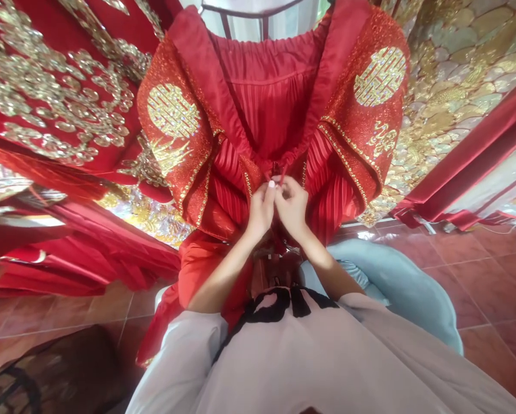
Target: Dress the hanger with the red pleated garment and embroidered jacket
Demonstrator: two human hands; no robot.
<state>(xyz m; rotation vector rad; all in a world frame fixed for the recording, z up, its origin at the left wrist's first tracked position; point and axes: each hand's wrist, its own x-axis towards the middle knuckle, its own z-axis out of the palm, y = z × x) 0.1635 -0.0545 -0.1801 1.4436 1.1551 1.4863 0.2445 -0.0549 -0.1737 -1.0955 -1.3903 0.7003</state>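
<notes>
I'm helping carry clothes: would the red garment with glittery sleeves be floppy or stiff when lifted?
The red garment would probably flop, since its pleated cloth falls in soft folds. The glittery sleeves may be somewhat stiffer and heavier, given their dense gold emblems.

The left hand [261,208] and right hand [293,206] hide part of the red cord [282,172]; its ends cannot be made out. The top edge cuts the dark bar [249,14]. The brown item [72,368], cropped at left, is blurred. The shirt [292,356] covers some blue cushion [413,276].
</notes>
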